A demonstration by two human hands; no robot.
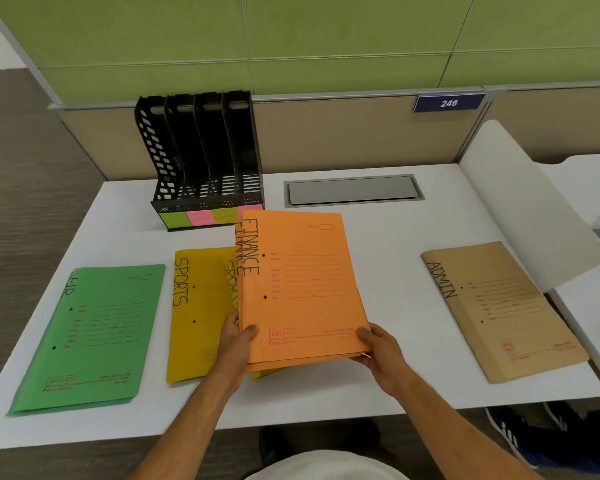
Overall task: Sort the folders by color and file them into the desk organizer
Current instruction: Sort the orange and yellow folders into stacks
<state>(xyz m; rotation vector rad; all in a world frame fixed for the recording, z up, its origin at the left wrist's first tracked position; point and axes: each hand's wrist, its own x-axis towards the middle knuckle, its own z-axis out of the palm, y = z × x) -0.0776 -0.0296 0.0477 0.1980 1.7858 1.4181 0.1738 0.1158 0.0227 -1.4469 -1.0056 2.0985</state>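
Observation:
Both hands hold a stack of orange FINANCE folders (302, 285) lifted slightly over the desk. My left hand (238, 341) grips its near left corner, and my right hand (378, 348) grips its near right corner. Yellow SPORTS folders (198, 317) lie flat under and to the left of the orange stack. A green HR folder pile (94, 337) rests at the far left. Brown ADMIN folders (503, 310) lie at the right. The black desk organizer (201, 157) stands at the back left with its slots empty and coloured labels on its front.
The white desk (395, 258) ends at a green and beige partition at the back. A grey cable hatch (352, 190) sits behind the orange folders. A white divider panel (520, 202) rises at the right edge. Shoes are visible on the floor below.

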